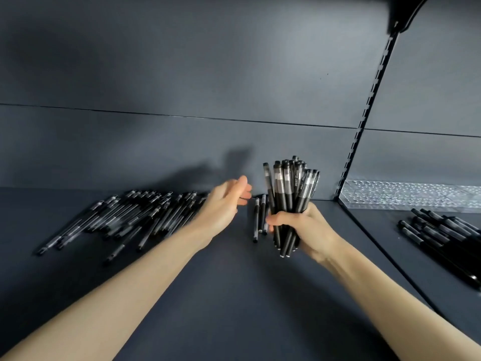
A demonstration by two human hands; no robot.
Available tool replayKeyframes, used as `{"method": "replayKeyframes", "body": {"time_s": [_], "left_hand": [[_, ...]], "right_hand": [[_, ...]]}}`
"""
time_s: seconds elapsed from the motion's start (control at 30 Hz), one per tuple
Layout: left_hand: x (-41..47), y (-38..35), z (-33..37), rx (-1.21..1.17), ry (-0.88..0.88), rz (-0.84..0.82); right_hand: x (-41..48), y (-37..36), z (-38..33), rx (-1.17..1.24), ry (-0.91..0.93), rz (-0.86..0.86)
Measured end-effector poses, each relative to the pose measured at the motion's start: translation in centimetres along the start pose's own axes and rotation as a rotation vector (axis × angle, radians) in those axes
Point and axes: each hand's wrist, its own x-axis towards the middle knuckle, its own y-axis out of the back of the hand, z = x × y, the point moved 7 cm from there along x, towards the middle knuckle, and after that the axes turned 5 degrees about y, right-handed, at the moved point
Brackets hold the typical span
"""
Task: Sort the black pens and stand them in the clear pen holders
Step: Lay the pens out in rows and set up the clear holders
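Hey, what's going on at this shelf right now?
A person is sorting black pens. The right hand grips an upright bundle of pens, while the left hand, open and blurred, hovers beside a loose pile on the shelf. The clear pen holder at right has none standing in it.

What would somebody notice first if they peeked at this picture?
First, the fat bundle of black pens standing upright in the right hand, mid-picture. Then the loose pile of pens lying on the dark shelf at left, by the open left hand. A clear pen holder sits far right.
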Motion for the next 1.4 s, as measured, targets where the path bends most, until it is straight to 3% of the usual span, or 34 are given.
{"method": "replayKeyframes", "body": {"time_s": [0.17, 0.23, 0.47, 0.7, 0.8, 0.93, 1.13, 1.27, 1.4], "left_hand": [[0.7, -3.6, -2.7, 0.553, -0.148, -0.123], [1.2, -3.9, -3.0, 0.73, -0.153, -0.08], [2.3, -3.4, -3.0, 0.99, 0.011, 0.025], [1.9, -1.7, -2.5, 0.784, 0.147, 0.112], [0.3, -0.5, -1.7, 0.481, 0.103, 0.159], [-2.5, -2.1, -0.7, 0.189, 0.031, -0.02], [-4.9, -5.0, 1.4, 0.199, -0.083, -0.241], [-5.3, -7.1, 3.8, 0.11, -0.081, -0.161], [-5.4, -14.7, 8.0, -0.098, -0.098, -0.28]], "right_hand": [[0.2, 2.6, 0.7, 0.042, -0.037, 0.139], [0.1, 2.6, 0.9, 0.04, -0.037, 0.138], [0.4, 2.3, 1.6, 0.053, -0.04, 0.136], [0.7, 2.4, 2.1, 0.074, -0.035, 0.17], [0.7, 2.4, 2.1, 0.127, -0.045, 0.2], [0.4, 2.1, 0.7, 0.271, -0.023, 0.176], [-2.2, 4.2, -1.3, 0.341, 0.031, 0.181], [-4.8, 7.6, -2.5, 0.341, 0.062, 0.136], [-8.8, 11.0, -3.3, 0.226, 0.07, -0.032]]}}
